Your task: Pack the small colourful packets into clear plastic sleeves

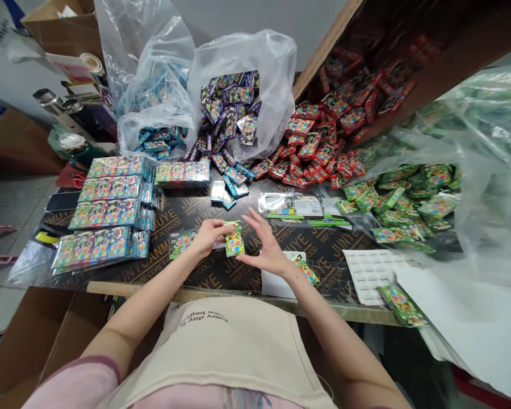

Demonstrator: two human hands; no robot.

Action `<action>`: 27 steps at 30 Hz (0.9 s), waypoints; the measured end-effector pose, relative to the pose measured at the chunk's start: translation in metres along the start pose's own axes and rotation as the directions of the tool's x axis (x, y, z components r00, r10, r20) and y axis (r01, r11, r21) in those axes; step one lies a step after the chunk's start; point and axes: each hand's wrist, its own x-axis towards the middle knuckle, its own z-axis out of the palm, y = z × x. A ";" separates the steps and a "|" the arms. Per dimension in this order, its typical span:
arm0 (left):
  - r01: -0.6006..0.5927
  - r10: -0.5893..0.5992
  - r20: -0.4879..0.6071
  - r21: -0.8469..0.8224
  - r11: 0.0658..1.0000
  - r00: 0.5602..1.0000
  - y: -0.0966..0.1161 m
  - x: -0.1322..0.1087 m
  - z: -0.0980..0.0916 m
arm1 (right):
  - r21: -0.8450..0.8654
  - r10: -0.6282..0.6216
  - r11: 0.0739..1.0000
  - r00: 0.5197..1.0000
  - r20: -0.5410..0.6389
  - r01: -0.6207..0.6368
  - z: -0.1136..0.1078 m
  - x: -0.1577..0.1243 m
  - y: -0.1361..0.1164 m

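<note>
Both my hands hold one small green packet upright over the dark plywood table. My left hand pinches its left edge with closed fingers. My right hand grips its right side with thumb and forefinger while the other fingers fan upward. A green card lies flat just left of my left hand. Under my right wrist sit a white sheet and another green packet.
Stacked clear-wrapped packs fill the left. Plastic bags of blue and purple packets stand behind, red packets spill from a wooden box, green packets lie right. A sticker sheet rests near the front edge.
</note>
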 end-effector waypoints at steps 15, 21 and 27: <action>-0.432 0.319 0.380 0.895 0.110 0.868 -0.027 -0.012 -0.064 | -0.217 -0.084 0.972 0.996 0.028 0.088 0.026 -0.008 0.047; -0.579 0.346 0.494 0.788 0.208 0.797 -0.018 -0.018 -0.061 | -0.075 -0.087 0.992 0.981 0.175 0.101 0.025 -0.003 0.041; -0.555 0.441 0.421 0.798 0.234 0.792 -0.025 -0.010 -0.057 | -0.142 0.116 0.984 0.993 0.036 -0.110 0.029 -0.016 0.018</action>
